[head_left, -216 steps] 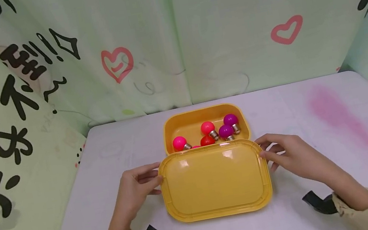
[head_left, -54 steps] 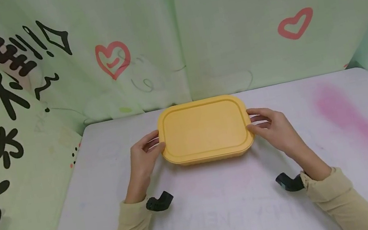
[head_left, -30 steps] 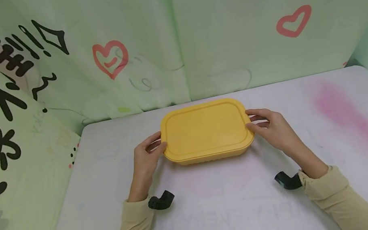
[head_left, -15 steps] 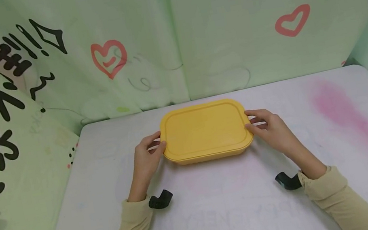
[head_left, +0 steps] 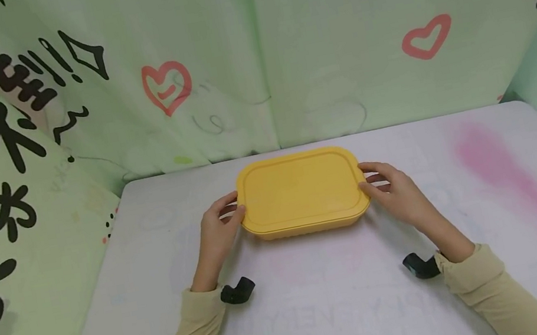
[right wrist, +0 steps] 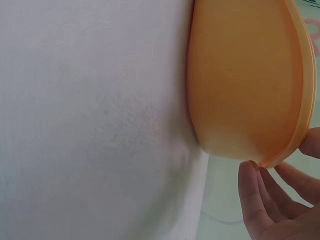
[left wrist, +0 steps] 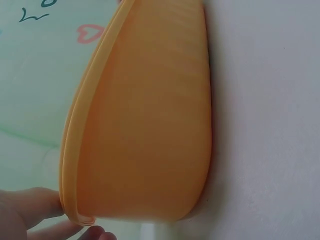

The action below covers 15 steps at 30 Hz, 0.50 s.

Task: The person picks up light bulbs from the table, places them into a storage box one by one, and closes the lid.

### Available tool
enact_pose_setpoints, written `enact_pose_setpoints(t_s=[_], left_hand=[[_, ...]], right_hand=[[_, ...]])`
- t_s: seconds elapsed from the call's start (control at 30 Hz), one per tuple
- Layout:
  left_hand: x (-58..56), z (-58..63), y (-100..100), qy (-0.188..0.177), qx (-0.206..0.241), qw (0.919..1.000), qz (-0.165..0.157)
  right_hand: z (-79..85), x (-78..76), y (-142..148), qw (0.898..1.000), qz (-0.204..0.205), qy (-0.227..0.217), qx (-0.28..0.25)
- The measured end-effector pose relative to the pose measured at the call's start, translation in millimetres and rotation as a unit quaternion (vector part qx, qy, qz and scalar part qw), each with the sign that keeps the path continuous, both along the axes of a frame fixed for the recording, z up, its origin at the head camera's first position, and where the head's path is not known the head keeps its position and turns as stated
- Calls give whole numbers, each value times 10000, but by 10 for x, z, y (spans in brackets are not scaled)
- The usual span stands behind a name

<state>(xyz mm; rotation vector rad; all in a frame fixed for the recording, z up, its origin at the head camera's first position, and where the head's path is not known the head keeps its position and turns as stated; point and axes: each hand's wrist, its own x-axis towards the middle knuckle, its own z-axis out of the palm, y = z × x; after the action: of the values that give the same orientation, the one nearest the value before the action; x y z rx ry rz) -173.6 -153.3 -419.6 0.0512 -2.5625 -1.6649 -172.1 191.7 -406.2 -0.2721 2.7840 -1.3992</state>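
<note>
A yellow lid (head_left: 301,188) covers a yellow plastic box (head_left: 306,229) near the far side of the table. My left hand (head_left: 218,227) grips the lid's left edge, thumb on top and fingers at the side. At the opposite end, my right hand (head_left: 395,190) holds the right edge in the same way. In the left wrist view the lid's rim (left wrist: 72,155) runs along the top of the box wall (left wrist: 145,115), fingertips at its far corner. The right wrist view has fingers (right wrist: 250,195) under the rim (right wrist: 306,80). The box's contents are hidden.
The box stands on a white table (head_left: 326,313) with a pink smear (head_left: 505,162) at the right. A pale green curtain (head_left: 320,32) with red hearts rises behind the table. Black camera mounts (head_left: 238,291) stick out from both wrists.
Several seconds ago the lid was held in front of the box, with red, pink and purple bulbs showing inside. It now covers the box. Over the last second the hands have barely moved.
</note>
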Motion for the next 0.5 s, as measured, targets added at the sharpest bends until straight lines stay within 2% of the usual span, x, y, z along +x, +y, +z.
enact_pose_setpoints(t_s=[0.27,0.5], left_hand=[[2,36,0,188,-110,9998,-27],[94,153,-1,575,-402,9970,-320]], right_hand=[[23,15,23,9997,87,188,87],[127,106,27,9985,78,451,313]])
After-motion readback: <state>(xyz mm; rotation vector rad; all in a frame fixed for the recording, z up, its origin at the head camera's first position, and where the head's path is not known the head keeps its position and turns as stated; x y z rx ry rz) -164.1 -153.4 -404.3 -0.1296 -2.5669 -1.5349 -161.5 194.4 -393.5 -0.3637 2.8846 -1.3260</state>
